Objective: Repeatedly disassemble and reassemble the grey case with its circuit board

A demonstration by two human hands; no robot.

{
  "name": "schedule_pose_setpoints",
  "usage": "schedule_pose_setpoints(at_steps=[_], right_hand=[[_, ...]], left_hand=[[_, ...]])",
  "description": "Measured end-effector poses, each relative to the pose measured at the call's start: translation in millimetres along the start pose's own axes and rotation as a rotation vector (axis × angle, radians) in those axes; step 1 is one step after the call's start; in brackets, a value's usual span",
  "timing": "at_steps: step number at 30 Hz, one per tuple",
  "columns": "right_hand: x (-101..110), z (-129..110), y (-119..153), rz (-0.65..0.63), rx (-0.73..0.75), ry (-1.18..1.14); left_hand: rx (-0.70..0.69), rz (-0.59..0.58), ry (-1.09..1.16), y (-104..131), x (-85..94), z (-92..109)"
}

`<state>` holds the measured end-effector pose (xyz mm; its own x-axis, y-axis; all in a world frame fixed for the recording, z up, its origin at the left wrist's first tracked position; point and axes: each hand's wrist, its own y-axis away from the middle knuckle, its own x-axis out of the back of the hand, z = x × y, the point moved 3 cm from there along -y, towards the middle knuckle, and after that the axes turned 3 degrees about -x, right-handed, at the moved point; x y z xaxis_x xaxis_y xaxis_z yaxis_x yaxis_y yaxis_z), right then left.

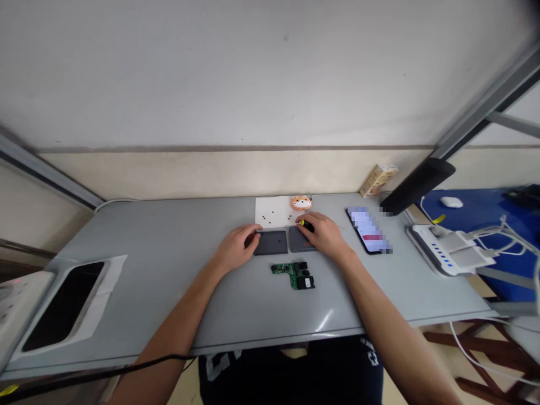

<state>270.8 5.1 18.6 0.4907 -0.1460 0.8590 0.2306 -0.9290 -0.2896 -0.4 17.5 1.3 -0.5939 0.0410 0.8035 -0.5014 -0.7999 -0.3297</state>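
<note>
Head view — two hands on a pair of dark case halves, circuit board lying loose in front.

Nearest, the green circuit board (pixel 294 274) rests apart from both hands, long axis left to right. Beyond it, the left hand (pixel 236 246) lies with fingers loosely curled against the left edge of the flat grey cover (pixel 271 242). The right hand (pixel 324 234) is closed on a black-and-yellow tool (pixel 306 225), over the second grey housing (pixel 298 240) — touching it. Farthest back, a white sheet (pixel 274 211) carries small dark screws (pixel 270 214).
</note>
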Motion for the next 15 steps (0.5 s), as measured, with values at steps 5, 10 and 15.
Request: schedule_pose_setpoints(at_steps=[5,10,15], right_hand=[[-3,5,-1,0.022,-0.002,-0.015],[-5,7,-1,0.033,-0.004,-0.036],[-3,5,0,0.029,0.003,-0.050]], left_hand=[[-0.120,0.085,-0.094,0,3.3,11],[-0.412,-0.051,-0.126,7,-14.8,58],[-0.479,-0.244,-0.129,12,-36.5,82]])
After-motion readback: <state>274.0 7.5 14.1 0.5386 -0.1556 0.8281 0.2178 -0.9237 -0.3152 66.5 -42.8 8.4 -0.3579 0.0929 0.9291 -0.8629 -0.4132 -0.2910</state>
